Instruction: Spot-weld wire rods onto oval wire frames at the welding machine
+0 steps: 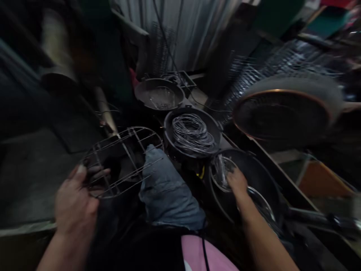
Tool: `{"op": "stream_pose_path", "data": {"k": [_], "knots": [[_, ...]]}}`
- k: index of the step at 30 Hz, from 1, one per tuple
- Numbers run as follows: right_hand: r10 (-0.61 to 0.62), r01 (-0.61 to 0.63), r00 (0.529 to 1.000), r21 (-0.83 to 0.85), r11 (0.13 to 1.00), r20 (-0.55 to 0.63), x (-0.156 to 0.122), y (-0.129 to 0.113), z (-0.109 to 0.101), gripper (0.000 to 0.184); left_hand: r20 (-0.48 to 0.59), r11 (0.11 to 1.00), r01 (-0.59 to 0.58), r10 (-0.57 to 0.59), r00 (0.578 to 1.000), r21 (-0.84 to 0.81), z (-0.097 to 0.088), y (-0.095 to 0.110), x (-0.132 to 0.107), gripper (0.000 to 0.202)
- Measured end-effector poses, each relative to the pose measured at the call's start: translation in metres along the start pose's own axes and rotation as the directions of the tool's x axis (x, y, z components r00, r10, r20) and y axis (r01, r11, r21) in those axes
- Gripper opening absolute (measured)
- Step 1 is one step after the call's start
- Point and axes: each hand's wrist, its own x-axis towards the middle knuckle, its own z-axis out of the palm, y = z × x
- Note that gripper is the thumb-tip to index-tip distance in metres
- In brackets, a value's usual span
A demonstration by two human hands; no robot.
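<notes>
At the lower left, my left hand (76, 195) is closed on the near left rim of a round wire rack (129, 133), thumb on top and fingers underneath. The rack has several thin cross bars and is tilted over my knee in a blue-grey trouser leg (169, 192). My right hand (237, 182) reaches into a large dark basin (262, 169), touching or close to a bundle of short wire pieces (221, 169) inside a wire ring. Its fingers are blurred and partly hidden. Another shiny ring (262, 201) lies under my right forearm.
A dark pan (169, 145) ahead holds coiled wire rings (191, 131). Behind it, a second pan (138, 90) contains small wire pieces. A big round vessel (335, 94) stands at right, near stacked wire racks (248, 81). A corrugated metal wall (191, 34) closes the back.
</notes>
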Motion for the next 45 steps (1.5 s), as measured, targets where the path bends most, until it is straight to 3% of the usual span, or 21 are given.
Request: {"op": "stream_pose_path", "data": {"k": [2, 3, 4, 5, 6, 7, 8, 9, 12, 15, 21, 26, 30, 36, 45], "knots": [[-0.158, 0.17, 0.983, 0.136, 0.976, -0.097, -0.011, -0.014, -0.011, 0.022, 0.059, 0.997, 0.003, 0.001, 0.998, -0.074, 0.003, -0.003, 0.002, 0.011], [-0.244, 0.246, 0.969, 0.266, 0.932, -0.043, -0.019, -0.028, -0.016, 0.022, 0.108, 0.996, 0.023, -0.013, 0.994, -0.088, 0.004, -0.005, 0.003, 0.012], [-0.337, 0.27, 0.937, 0.423, 0.865, 0.092, -0.029, -0.046, -0.019, 0.023, 0.128, 0.995, 0.035, -0.023, 0.991, -0.093, 0.005, -0.008, 0.004, 0.013], [-0.426, 0.223, 0.867, 0.563, 0.796, 0.26, -0.042, -0.069, -0.021, 0.026, 0.144, 0.994, 0.045, -0.03, 0.989, -0.103, 0.005, -0.009, 0.004, 0.014], [-0.53, 0.138, 0.717, 0.653, 0.745, 0.453, -0.056, -0.094, -0.022, 0.029, 0.152, 0.992, 0.055, -0.038, 0.988, -0.109, 0.005, -0.011, 0.003, 0.016], [-0.6, 0.056, 0.568, 0.701, 0.711, 0.563, -0.071, -0.12, -0.02, 0.03, 0.153, 0.992, 0.062, -0.044, 0.987, -0.113, 0.004, -0.012, 0.001, 0.018], [-0.65, -0.014, 0.443, 0.729, 0.684, 0.618, -0.086, -0.147, -0.018, 0.029, 0.155, 0.991, 0.069, -0.05, 0.987, -0.115, 0.003, -0.012, -0.001, 0.02], [-0.669, -0.081, 0.371, 0.74, 0.668, 0.644, -0.1, -0.173, -0.014, 0.027, 0.156, 0.991, 0.074, -0.055, 0.986, -0.113, 0.001, -0.012, -0.003, 0.021], [-0.695, -0.291, 0.259, 0.741, 0.606, 0.67, -0.132, -0.236, -0.001, 0.027, 0.165, 0.989, 0.075, -0.054, 0.985, -0.125, -0.006, -0.011, -0.007, 0.023], [-0.726, -0.418, 0.171, 0.716, 0.559, 0.666, -0.15, -0.271, 0.01, 0.027, 0.172, 0.984, 0.081, -0.052, 0.984, -0.161, -0.015, -0.008, -0.005, 0.023], [-0.786, -0.502, 0.08, 0.705, 0.5, 0.614, -0.166, -0.281, 0.021, 0.023, 0.151, 0.972, 0.104, -0.072, 0.986, -0.21, -0.027, -0.003, 0.003, 0.021], [-0.769, -0.474, 0.132, 0.721, 0.505, 0.626, -0.17, -0.274, 0.023, 0.024, 0.158, 0.962, 0.113, -0.075, 0.985, -0.249, -0.038, -0.003, 0.008, 0.022], [-0.809, -0.498, 0.078, 0.726, 0.474, 0.582, -0.176, -0.281, 0.021, 0.021, 0.181, 0.959, 0.129, -0.084, 0.98, -0.254, -0.042, -0.004, 0.007, 0.023], [-0.839, -0.548, 0.067, 0.722, 0.421, 0.54, -0.186, -0.294, 0.02, 0.021, 0.182, 0.963, 0.135, -0.093, 0.979, -0.234, -0.041, -0.002, 0.0, 0.022], [-0.85, -0.567, 0.019, 0.706, 0.424, 0.526, -0.187, -0.287, 0.03, 0.022, 0.187, 0.967, 0.138, -0.098, 0.978, -0.216, -0.041, -0.007, 0.006, 0.023]]}}
